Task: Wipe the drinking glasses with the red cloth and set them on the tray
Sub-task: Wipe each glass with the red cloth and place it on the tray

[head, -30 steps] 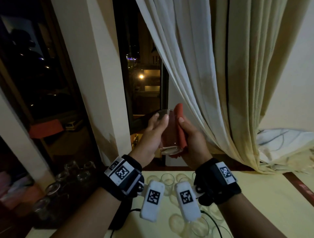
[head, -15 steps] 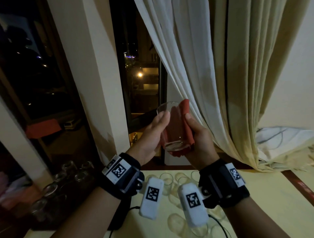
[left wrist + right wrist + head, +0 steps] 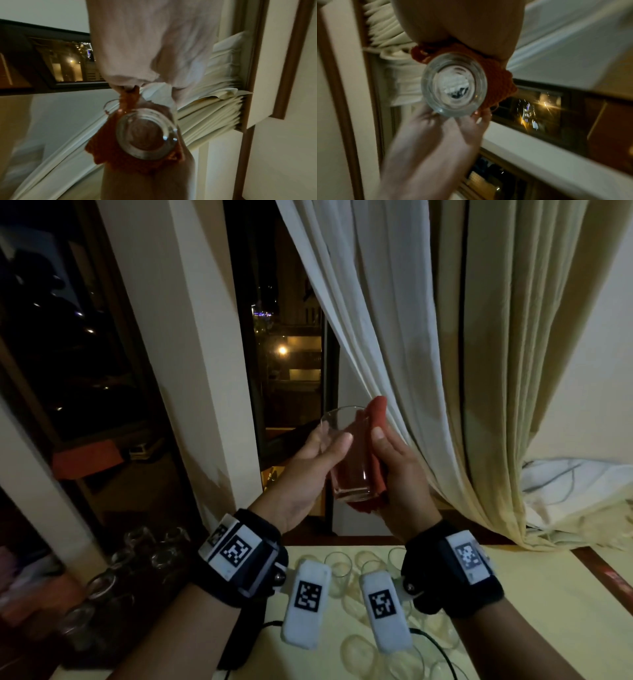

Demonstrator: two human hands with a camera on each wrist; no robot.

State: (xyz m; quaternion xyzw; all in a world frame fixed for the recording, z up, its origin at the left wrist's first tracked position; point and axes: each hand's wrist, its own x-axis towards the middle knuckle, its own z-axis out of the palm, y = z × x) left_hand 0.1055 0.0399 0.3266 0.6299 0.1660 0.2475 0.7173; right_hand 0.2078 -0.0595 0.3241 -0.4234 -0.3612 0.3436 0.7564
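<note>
We have one drinking glass [image 3: 349, 453] raised upright in front of the curtain [image 3: 394, 320], well above the counter [image 3: 548, 611]. Our left hand [image 3: 308, 470] curls its grip around the glass wall, while our right hand [image 3: 400, 474] clasps the red cloth [image 3: 378, 419] against the far side. We judge the wiping step is underway; next we would turn the glass through the cloth, then lower it towards the tray, which we cannot pick out here
</note>
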